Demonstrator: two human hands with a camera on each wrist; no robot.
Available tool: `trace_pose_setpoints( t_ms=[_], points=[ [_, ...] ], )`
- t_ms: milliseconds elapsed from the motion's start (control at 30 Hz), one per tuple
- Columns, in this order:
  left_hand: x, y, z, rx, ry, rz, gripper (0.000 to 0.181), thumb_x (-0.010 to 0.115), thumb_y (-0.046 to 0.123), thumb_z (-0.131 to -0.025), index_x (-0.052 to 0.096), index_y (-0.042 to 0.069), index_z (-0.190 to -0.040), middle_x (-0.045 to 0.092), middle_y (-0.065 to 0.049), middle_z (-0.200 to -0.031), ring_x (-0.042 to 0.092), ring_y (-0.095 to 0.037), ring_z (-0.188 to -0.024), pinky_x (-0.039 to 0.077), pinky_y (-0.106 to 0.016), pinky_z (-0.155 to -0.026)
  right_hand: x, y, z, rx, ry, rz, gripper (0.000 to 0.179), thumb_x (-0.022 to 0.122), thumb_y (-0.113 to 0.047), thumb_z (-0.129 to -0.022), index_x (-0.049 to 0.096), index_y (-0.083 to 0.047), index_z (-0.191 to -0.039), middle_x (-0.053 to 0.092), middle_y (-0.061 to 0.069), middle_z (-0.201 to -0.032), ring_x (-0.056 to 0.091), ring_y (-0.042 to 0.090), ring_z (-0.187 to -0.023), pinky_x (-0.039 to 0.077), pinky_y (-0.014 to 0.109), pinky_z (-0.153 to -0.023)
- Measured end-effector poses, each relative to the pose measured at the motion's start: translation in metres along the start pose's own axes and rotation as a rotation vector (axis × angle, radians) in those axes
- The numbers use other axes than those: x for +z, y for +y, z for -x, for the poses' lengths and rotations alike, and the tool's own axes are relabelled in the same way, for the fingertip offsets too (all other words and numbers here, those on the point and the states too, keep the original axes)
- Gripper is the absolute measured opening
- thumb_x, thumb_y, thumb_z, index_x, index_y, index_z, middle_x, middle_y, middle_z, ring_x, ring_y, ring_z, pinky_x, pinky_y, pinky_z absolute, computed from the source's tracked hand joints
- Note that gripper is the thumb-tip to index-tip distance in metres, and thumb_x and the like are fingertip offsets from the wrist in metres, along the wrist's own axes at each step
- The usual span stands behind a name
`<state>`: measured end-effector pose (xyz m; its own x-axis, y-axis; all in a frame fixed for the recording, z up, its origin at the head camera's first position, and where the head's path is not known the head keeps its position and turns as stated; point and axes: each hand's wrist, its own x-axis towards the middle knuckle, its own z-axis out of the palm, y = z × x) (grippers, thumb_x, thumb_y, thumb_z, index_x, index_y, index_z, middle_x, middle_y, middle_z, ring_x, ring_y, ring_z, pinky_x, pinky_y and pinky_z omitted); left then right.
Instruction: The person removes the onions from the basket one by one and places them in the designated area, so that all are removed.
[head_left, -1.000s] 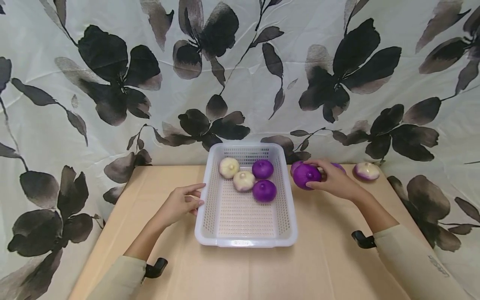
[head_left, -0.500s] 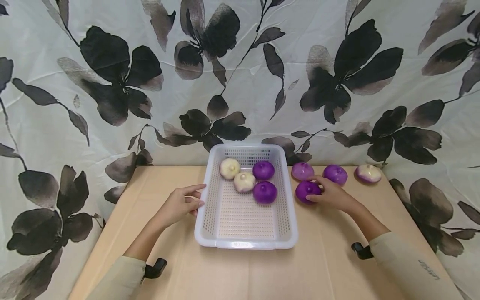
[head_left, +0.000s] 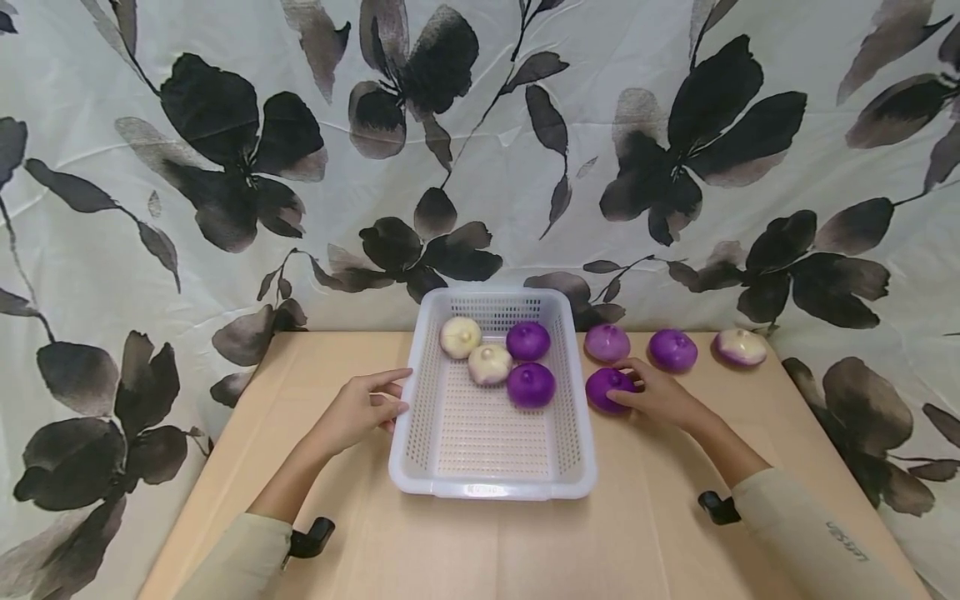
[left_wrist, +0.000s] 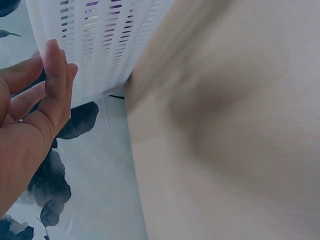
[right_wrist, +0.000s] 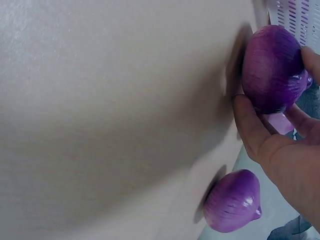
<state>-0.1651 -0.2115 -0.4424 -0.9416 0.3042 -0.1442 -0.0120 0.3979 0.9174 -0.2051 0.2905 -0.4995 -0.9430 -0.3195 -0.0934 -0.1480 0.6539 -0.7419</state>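
Note:
My right hand [head_left: 660, 395] holds a dark purple onion [head_left: 606, 391] just right of the basket, low over the table. In the right wrist view this onion [right_wrist: 272, 70] sits between the thumb and the fingers, beside its shadow. My left hand [head_left: 365, 410] has its fingertips at the left rim of a white plastic basket [head_left: 491, 489]. The left wrist view shows its fingers [left_wrist: 56, 75] fairly straight against the perforated outer wall. Inside the basket lie two pale onions, one [head_left: 460, 337] behind the other [head_left: 490, 364], and two purple onions, one [head_left: 528, 341] behind the other [head_left: 531, 385].
Behind my right hand a lighter purple onion [head_left: 607, 343], another purple onion [head_left: 672, 350] and a white-and-purple onion [head_left: 739, 347] stand in a row along the back of the wooden table [head_left: 495, 550]. A floral cloth [head_left: 525, 167] hangs behind the table.
My right hand has brought the purple onion from the back row toward the front and down, then slightly left toward the basket. The left hand and basket stay where they were.

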Motion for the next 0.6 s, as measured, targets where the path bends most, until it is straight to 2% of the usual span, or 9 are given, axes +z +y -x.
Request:
trace_pose_setpoints(
  t_ms=[267,600],
  points=[
    [-0.0003,-0.0014,0.0006,0.0,0.007,-0.011,0.058,0.067,-0.005,-0.093,0.05,-0.004,-0.149,0.067,-0.027,-0.114,0.071,-0.02,-0.077,0.066,-0.045,-0.067,0.002,-0.0045,-0.0014,-0.015,-0.002,0.014,0.055,0.072,-0.029,-0.098,0.052,0.002,-0.139,0.061,0.03,-0.13,0.058,0.052,-0.123,0.056,0.06,-0.099],
    [0.001,0.0009,0.0012,-0.017,0.016,-0.006,0.058,0.068,-0.006,-0.093,0.051,-0.004,-0.149,0.066,-0.025,-0.113,0.07,-0.02,-0.076,0.066,-0.043,-0.067,0.0006,-0.0031,-0.0002,-0.033,-0.009,0.018,0.06,0.073,-0.027,-0.097,0.049,0.004,-0.142,0.062,0.029,-0.129,0.058,0.051,-0.123,0.055,0.061,-0.1]
  ],
)
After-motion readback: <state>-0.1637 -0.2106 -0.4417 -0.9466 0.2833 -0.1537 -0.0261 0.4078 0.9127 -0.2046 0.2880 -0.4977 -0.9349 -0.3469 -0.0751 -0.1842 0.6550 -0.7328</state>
